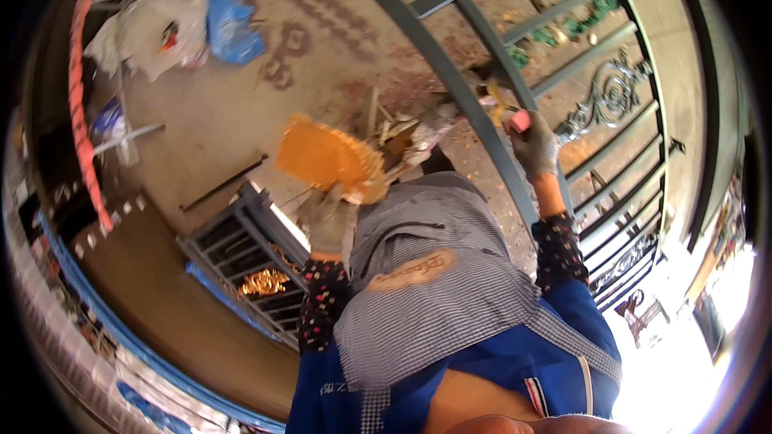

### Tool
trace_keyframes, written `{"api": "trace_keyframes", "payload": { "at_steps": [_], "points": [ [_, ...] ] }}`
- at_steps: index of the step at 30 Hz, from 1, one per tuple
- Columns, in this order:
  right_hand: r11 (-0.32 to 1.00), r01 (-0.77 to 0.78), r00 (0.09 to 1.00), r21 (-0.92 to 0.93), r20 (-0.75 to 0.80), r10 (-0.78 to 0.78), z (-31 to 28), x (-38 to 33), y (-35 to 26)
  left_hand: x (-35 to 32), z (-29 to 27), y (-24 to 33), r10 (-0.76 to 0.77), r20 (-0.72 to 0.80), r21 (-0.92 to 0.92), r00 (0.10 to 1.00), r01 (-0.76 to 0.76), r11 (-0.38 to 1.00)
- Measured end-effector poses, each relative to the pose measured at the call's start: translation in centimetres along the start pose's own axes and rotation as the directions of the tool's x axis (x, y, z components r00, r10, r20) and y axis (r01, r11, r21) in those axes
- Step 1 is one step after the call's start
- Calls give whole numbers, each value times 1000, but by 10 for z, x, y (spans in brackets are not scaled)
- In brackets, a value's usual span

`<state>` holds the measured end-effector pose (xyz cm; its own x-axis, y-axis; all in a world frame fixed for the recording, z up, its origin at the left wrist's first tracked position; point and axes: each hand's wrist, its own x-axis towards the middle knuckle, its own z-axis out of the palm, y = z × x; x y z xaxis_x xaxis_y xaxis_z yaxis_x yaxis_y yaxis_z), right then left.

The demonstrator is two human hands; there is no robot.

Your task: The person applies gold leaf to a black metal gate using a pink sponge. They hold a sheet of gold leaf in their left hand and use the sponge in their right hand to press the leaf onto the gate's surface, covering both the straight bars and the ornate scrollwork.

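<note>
My left hand (326, 221), in a grey glove, is closed at the lower edge of a flat orange sheet (322, 153) with a ragged, crinkled right end; the sheet is slightly blurred, so its material cannot be told. On the right, my gloved right hand (537, 145) grips a small pink block (520, 120) against a bar of a dark grey metal railing (462, 84). The railing stretches up and to the right, with curled scrollwork (615, 92) between its bars.
Scraps and crumpled wrapping (422, 137) lie beyond my checked apron. A second metal frame with a gold ornament (264, 282) stands by my left arm. Farther left are a blue plastic sheet (233, 20), a pale plastic bag (161, 28) and a red-wrapped bar (80, 96).
</note>
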<state>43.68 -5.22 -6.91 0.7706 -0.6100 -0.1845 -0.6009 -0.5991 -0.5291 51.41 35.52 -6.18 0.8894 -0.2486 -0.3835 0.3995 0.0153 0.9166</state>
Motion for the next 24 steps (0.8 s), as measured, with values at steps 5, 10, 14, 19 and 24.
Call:
{"api": "trace_keyframes", "payload": {
  "at_steps": [5, 10, 14, 19, 24],
  "points": [
    [822, 453, 871, 344, 26, -491, -5, -9, -132, 15, 23, 2, -206, 145, -568, 968, 252, 783],
    [743, 560, 734, 367, 197, -650, 33, -29, -205, 22, 27, -1, -280, 157, -540, 947, 320, 779],
    [736, 627, 708, 255, 207, -675, 59, -35, -219, 27, 30, -10, -282, 116, -534, 952, 299, 791],
    [741, 655, 674, 147, 330, -661, 69, -44, -210, 35, 30, -5, -230, 83, -493, 970, 240, 836],
    [776, 600, 723, 195, 283, -630, 66, -39, -212, 35, 33, 2, -229, 72, -463, 971, 236, 854]
  ]
}}
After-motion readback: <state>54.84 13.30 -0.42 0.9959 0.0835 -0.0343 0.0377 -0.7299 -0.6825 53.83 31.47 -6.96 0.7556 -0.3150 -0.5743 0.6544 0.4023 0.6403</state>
